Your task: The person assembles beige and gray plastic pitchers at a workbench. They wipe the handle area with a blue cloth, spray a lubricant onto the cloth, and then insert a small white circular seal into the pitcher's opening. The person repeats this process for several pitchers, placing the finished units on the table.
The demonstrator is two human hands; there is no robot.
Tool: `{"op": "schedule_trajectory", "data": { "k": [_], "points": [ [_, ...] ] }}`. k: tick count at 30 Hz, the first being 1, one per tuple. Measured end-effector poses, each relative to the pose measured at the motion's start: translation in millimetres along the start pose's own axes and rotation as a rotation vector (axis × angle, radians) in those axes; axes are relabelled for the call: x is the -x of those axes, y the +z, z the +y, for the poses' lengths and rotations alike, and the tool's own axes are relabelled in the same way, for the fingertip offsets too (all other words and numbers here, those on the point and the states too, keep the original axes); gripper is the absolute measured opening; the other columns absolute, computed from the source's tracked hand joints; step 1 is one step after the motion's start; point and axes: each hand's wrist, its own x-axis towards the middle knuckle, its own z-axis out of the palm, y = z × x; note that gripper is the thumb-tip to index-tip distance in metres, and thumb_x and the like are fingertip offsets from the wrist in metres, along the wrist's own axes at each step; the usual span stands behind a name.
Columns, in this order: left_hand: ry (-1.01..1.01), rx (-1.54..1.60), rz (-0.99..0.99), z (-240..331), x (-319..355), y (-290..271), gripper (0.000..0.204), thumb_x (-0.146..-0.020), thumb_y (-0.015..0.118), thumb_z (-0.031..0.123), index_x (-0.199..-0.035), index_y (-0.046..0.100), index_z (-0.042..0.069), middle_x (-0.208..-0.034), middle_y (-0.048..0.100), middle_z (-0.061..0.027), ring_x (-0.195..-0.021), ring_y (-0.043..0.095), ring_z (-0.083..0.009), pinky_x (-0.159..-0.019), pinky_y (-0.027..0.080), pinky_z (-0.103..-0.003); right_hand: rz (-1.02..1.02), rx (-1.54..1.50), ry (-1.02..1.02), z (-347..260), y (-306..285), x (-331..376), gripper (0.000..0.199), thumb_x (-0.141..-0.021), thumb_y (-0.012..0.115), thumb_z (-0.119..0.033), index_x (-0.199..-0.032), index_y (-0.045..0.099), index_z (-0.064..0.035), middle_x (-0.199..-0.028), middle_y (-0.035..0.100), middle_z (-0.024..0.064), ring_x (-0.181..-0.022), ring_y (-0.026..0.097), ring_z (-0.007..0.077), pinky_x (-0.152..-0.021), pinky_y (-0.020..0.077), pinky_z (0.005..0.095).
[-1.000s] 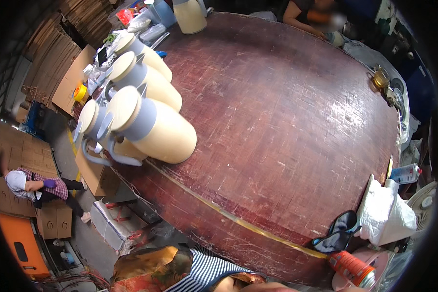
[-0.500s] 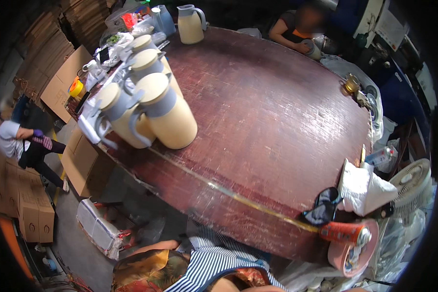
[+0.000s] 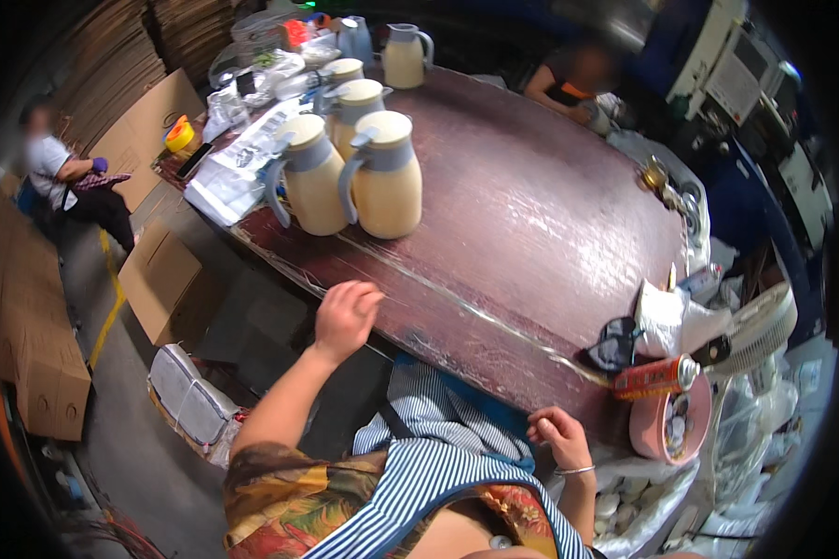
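My left hand is raised over the near left edge of the table, its fingers curled together, with nothing showing in them. My right hand is by the table's near edge, left of a pink tub, its fingers bent in and also showing nothing held. Nearest to my left hand stand two upright cream jugs with grey collars and handles: a front jug and, to its left, another jug. Behind them are a third jug and a partly hidden jug.
The dark red table bears another jug at its far edge. An orange-red spray can lies across the tub, near a black pouch and a fan. One person sits across the table, another at the left. Cardboard boxes stand left.
Both my hands have come into view, the left raised at the table's edge, the right low beside it. The view has shifted; the person at the left has a changed posture.
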Motion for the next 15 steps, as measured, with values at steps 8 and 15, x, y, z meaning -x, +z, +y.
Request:
{"op": "schedule_trajectory", "data": {
  "k": [8, 15],
  "points": [
    [0.263, 0.065, -0.654, -151.3, -48.1, 50.3, 0.055, -0.09, 0.062, 0.034, -0.141, 0.05, 0.017, -0.153, 0.037, -0.0085, -0.137, 0.039, -0.0316, -0.113, 0.033, -0.045, -0.095, 0.81, -0.603, -184.9, 32.4, -194.5, 0.019, -0.087, 0.071, -0.016, -0.101, 0.065, -0.0053, -0.083, 0.058, 0.0081, -0.072, 0.06, 0.0211, -0.065, 0.05, 0.0316],
    [0.092, 0.208, -0.788, -154.7, -49.0, 56.2, 0.061, -0.086, 0.065, 0.031, -0.143, 0.047, 0.019, -0.151, 0.04, -0.0098, -0.135, 0.042, -0.034, -0.11, 0.036, -0.048, -0.158, 1.373, -0.768, -260.4, 30.6, -539.0, 0.036, -0.083, 0.072, -0.023, -0.114, 0.059, -0.0103, -0.113, 0.056, 0.0117, -0.103, 0.06, 0.0345, -0.085, 0.0519, 0.0447]
  ]
}}
